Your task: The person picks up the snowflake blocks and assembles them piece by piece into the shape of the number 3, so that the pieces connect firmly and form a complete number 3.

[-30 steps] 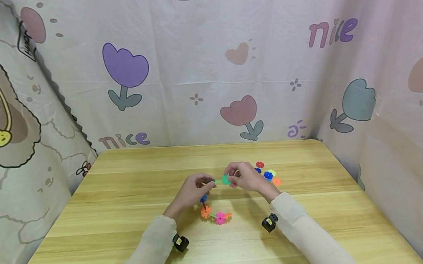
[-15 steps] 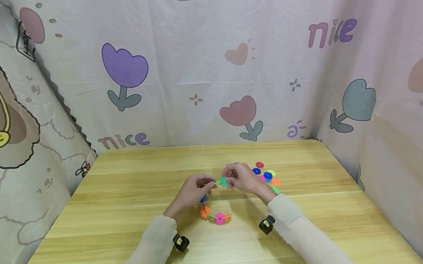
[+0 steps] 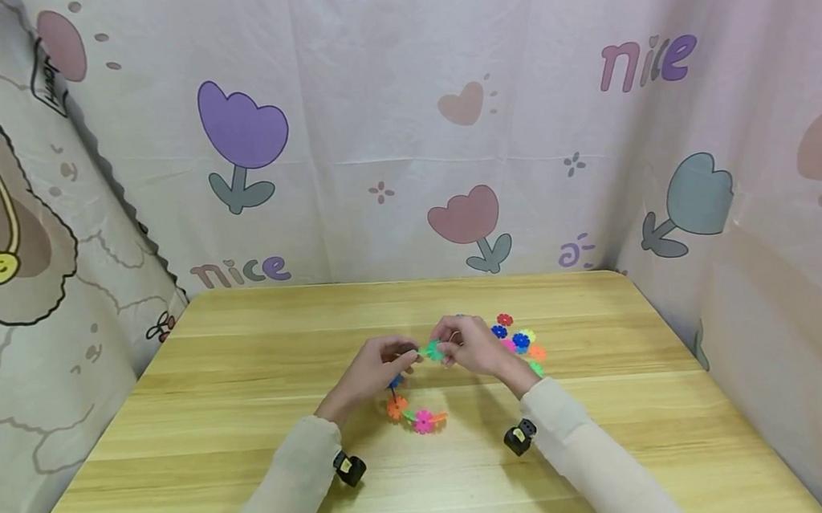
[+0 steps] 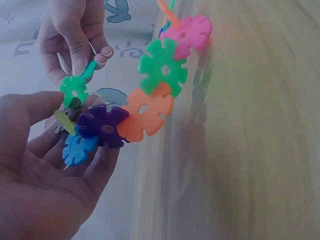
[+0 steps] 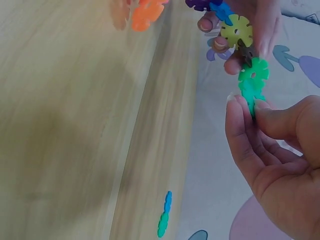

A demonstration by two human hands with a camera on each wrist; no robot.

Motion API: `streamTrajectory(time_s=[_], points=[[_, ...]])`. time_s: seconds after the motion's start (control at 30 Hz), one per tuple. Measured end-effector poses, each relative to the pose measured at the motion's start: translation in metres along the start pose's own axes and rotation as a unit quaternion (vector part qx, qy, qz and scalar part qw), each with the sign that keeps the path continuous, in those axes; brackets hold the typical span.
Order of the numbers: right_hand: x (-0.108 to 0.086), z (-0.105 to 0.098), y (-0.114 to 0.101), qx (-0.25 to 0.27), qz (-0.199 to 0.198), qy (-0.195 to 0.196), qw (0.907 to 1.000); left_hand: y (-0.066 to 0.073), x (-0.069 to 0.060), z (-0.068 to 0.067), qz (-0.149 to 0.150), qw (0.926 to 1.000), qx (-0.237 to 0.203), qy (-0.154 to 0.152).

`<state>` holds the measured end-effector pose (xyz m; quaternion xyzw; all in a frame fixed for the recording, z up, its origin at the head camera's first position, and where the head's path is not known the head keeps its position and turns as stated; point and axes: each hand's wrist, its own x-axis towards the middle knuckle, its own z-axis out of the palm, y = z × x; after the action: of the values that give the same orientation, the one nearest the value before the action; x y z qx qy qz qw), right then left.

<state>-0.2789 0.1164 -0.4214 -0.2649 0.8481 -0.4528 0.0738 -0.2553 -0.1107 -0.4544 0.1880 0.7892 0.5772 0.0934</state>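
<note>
My left hand holds a chain of notched plastic snowflake discs near its upper end. Thumb and fingers pinch around a dark disc, beside a yellow disc. The chain curves down through blue, purple, orange and green discs to a pink disc with an orange one at its end. A light green disc sticks out between the hands. My right hand pinches a teal-green disc edge to edge against it; how deeply they interlock I cannot tell.
Loose discs lie right of my right hand on the wooden table: red, blue, orange, green and others. A patterned curtain hangs behind the table.
My right hand has shifted slightly left, bringing the teal-green disc closer to my left hand and uncovering more loose discs. The chain's lower end has moved a little up and left.
</note>
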Motion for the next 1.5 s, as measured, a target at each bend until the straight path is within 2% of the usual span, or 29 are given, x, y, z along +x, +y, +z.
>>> streamTrajectory(time_s=[0.33,0.5,0.8,1.5], points=[[-0.0013,-0.0038,0.0030,0.006,-0.006,0.006,0.9999,-0.0015,-0.0009,-0.0039,0.016,0.9998,0.005,-0.008],[-0.0008,-0.0046,0.0030,-0.013,-0.008,0.005,0.9999,0.0002,-0.0019,-0.0044,0.024,0.9996,0.007,-0.011],[-0.0011,-0.0060,-0.0010,-0.023,-0.027,-0.010,0.9993,-0.0011,0.0008,-0.0028,0.023,0.9995,-0.011,-0.016],[0.0009,-0.0024,-0.0007,-0.013,-0.011,-0.003,0.9999,0.0017,0.0022,-0.0009,0.008,0.9998,-0.013,-0.016]])
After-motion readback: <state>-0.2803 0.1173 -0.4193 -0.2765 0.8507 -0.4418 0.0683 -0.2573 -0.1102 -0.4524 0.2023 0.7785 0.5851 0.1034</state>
